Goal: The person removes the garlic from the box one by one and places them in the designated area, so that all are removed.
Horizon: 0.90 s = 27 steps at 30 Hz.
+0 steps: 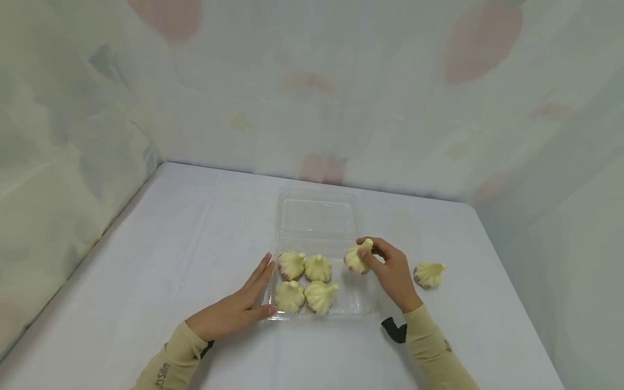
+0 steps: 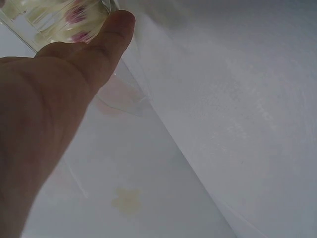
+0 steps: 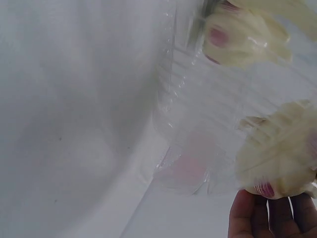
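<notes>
My right hand [image 1: 392, 271] pinches a garlic bulb [image 1: 356, 260], pale yellow with purple marks, over the right part of a clear plastic clamshell box [image 1: 348, 303]. In the right wrist view the fingers [image 3: 282, 215] lie against that bulb [image 3: 277, 153]. Several more garlic bulbs [image 1: 318, 268] sit in two rows in the left and middle of the box. My left hand [image 1: 234, 311] rests along the box's left side, fingers straight and thumb at the near corner. Purple-marked bulbs [image 2: 77, 15] show through the wall beside it in the left wrist view.
One loose garlic bulb [image 1: 429, 274] lies on the white table [image 1: 214, 216] to the right of my right hand. The box's clear lid [image 1: 317, 214] is folded back, away from me. Patterned cloth walls [image 1: 380, 119] stand behind the table and at both sides.
</notes>
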Each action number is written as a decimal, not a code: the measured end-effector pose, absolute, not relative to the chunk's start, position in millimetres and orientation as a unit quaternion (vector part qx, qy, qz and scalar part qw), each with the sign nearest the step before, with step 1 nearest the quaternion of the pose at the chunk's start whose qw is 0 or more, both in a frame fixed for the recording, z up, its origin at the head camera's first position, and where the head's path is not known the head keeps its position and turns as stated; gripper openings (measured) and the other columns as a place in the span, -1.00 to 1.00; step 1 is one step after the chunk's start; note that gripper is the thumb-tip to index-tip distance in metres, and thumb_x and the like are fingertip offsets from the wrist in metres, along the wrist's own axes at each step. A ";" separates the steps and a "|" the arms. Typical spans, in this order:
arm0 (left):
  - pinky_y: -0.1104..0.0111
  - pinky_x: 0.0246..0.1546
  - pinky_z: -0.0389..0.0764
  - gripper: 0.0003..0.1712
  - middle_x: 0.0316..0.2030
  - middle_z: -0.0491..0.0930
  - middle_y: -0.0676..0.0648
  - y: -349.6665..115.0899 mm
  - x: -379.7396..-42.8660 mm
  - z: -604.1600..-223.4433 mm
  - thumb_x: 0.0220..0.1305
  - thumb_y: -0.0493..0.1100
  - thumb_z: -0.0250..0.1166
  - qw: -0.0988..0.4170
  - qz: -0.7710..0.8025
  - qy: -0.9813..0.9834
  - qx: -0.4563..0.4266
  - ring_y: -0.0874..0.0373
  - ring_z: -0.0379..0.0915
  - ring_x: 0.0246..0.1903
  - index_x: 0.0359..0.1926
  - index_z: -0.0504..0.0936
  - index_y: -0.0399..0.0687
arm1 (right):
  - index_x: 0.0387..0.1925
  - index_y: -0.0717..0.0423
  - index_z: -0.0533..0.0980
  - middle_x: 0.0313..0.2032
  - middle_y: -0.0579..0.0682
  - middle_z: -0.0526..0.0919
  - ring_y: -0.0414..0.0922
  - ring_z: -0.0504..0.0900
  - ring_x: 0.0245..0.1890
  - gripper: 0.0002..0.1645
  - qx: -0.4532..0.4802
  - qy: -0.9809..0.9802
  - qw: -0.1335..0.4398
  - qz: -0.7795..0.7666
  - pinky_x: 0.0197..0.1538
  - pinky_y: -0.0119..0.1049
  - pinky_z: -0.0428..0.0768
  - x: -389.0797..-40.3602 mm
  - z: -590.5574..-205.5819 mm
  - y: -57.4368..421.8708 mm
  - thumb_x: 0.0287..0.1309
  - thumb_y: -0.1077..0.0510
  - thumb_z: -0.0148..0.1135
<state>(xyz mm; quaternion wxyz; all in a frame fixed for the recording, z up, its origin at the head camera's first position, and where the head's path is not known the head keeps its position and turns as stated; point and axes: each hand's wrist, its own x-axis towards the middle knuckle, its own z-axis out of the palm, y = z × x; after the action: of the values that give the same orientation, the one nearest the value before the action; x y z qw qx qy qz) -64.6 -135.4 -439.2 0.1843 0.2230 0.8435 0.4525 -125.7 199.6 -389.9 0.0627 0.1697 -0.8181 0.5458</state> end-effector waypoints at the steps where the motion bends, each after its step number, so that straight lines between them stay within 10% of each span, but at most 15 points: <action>1: -0.16 0.40 -0.07 0.00 0.58 -0.57 -0.07 -135.4 -64.8 -439.3 0.55 0.08 0.12 0.184 0.454 0.843 0.223 -0.08 -0.53 0.53 0.61 -0.36 -0.13 | 0.03 0.32 0.62 -0.08 0.20 0.70 -0.01 0.66 -0.10 -0.74 0.168 -0.816 0.061 0.549 -0.23 -0.35 0.65 -126.2 -389.8 200.7 0.34 0.31 0.29; 17: -0.20 0.38 -0.06 0.00 0.58 -0.57 -0.11 -136.2 -62.6 -438.0 0.55 0.02 0.13 0.189 0.460 0.838 0.226 -0.14 -0.53 0.52 0.61 -0.35 -0.18 | 0.01 0.34 0.61 -0.04 0.28 0.68 -0.18 0.64 -0.09 -0.75 0.142 -0.798 0.059 0.582 -0.07 -0.39 0.60 -132.1 -400.1 217.4 0.34 0.31 0.28; 27: -0.18 0.39 -0.09 0.00 0.58 -0.57 -0.09 -135.5 -63.4 -437.7 0.55 0.06 0.12 0.190 0.460 0.839 0.223 -0.10 -0.55 0.53 0.61 -0.36 -0.17 | 0.06 0.35 0.59 0.02 0.26 0.65 -0.15 0.65 -0.15 -0.72 0.144 -0.787 0.075 0.595 -0.34 -0.29 0.68 -143.3 -421.1 235.7 0.37 0.31 0.26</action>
<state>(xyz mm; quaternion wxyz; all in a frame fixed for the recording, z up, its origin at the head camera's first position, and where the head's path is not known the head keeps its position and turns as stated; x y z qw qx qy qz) -63.4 -135.5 -437.7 0.1899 0.2225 0.8385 0.4597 -143.3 235.7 -421.1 0.0746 0.1436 -0.7872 0.5951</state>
